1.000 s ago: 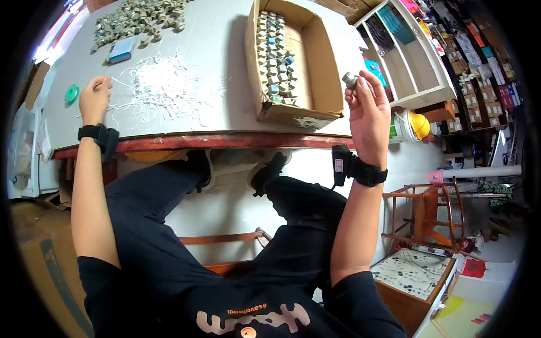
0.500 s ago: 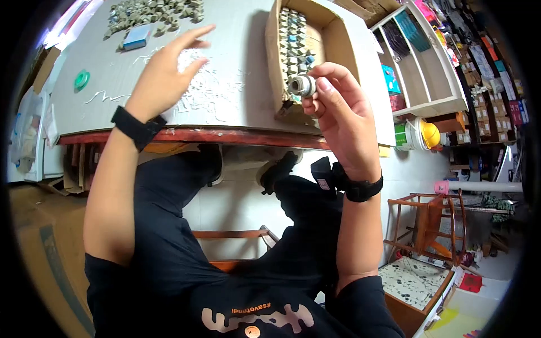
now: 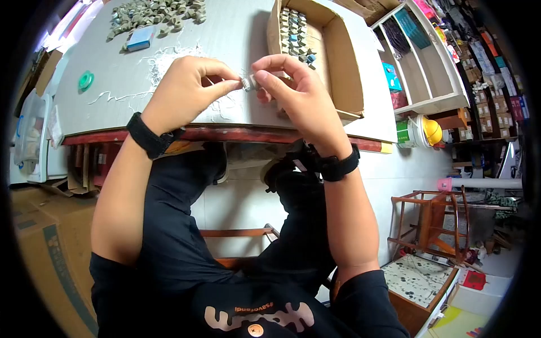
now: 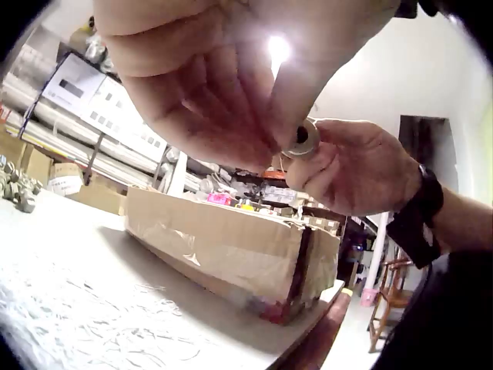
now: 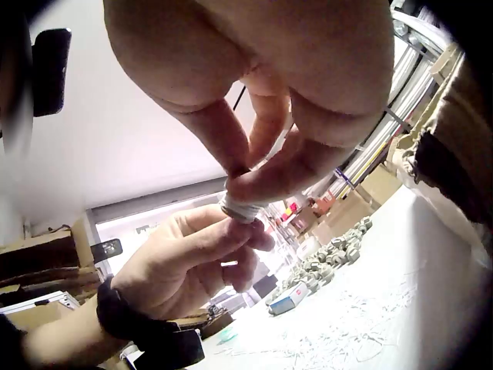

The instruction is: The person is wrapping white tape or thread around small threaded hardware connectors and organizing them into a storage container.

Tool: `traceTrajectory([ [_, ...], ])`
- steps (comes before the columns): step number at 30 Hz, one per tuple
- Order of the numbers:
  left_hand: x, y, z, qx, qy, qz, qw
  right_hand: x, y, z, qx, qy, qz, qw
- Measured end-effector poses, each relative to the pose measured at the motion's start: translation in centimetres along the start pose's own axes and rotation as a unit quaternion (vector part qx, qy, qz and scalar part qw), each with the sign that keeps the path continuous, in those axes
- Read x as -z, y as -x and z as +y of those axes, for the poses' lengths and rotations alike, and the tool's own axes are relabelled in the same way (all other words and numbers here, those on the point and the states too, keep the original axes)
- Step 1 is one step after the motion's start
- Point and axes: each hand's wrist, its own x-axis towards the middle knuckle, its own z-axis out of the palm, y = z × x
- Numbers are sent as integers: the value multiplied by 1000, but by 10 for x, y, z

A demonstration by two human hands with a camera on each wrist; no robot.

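Observation:
A small grey threaded pipe fitting (image 3: 248, 84) is held between both hands above the table, near its front edge. My right hand (image 3: 301, 93) grips its wider body between thumb and fingertips. From the other side, my left hand (image 3: 183, 87) pinches the threaded end with thumb and forefinger. The left wrist view shows the fitting's round hollow opening (image 4: 306, 140) close to the left fingertips. White thread turns (image 5: 240, 208) appear between the two hands in the right wrist view. Under the left hand lie loose white strands (image 3: 160, 63).
A cardboard box (image 3: 346, 70) on the right holds rows of similar fittings (image 3: 293, 36). At the back left are a heap of fittings (image 3: 160, 16) and a small blue box (image 3: 140, 38). A green ring (image 3: 85, 80) lies on the table (image 3: 107, 121) at left.
The left hand has let go of a white strand at the left and moved right to the fitting. My right hand has brought the fitting left from beyond the cardboard box.

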Motion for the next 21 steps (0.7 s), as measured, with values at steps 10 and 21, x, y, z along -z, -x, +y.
traceTrajectory([
  [10,13,8,-4,-11,56,52,997,7,2,-3,8,-19,-14,1000],
  [21,7,12,7,-9,5,16,1000,1,1,0,31,4,-36,999],
])
